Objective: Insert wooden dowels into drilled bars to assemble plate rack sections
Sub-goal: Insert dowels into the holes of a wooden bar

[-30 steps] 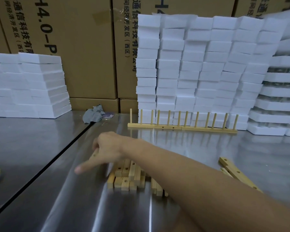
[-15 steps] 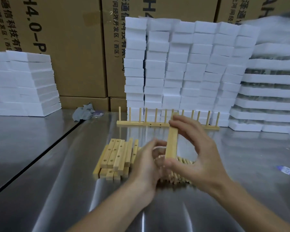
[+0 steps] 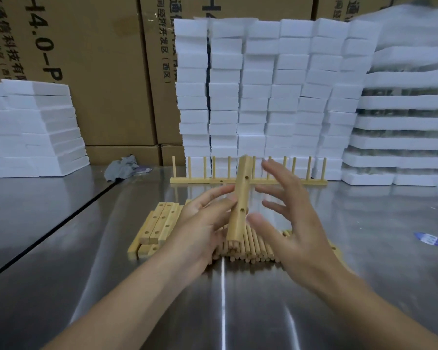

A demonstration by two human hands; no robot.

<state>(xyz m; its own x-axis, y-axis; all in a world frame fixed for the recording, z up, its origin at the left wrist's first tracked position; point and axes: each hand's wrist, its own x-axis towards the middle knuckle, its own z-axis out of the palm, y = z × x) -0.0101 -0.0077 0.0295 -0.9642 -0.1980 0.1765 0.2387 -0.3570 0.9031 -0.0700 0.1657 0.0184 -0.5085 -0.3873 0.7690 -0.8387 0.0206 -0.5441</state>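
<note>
A drilled wooden bar point(image 3: 240, 198) stands nearly upright in the middle of the view, two of its holes facing me. My left hand point(image 3: 200, 223) holds it from the left with fingertips on its lower half. My right hand point(image 3: 293, 223) hovers just right of the bar, fingers spread and off the wood, thumb close to its lower part. Beneath both hands lies a pile of loose dowels point(image 3: 253, 246). A stack of drilled bars point(image 3: 159, 223) lies to the left of it. An assembled rack section point(image 3: 248, 180) with upright dowels stands behind.
The steel table point(image 3: 61, 248) has a dark seam running diagonally on the left. White foam blocks point(image 3: 263, 97) are stacked at the back and on both sides, in front of cardboard boxes. A grey rag point(image 3: 122, 168) lies back left, a blue sticker point(image 3: 427, 239) at right.
My right arm came back from reaching left and brought up a bar. Half a second ago both hands held it; now my right hand has let go and spread its fingers.
</note>
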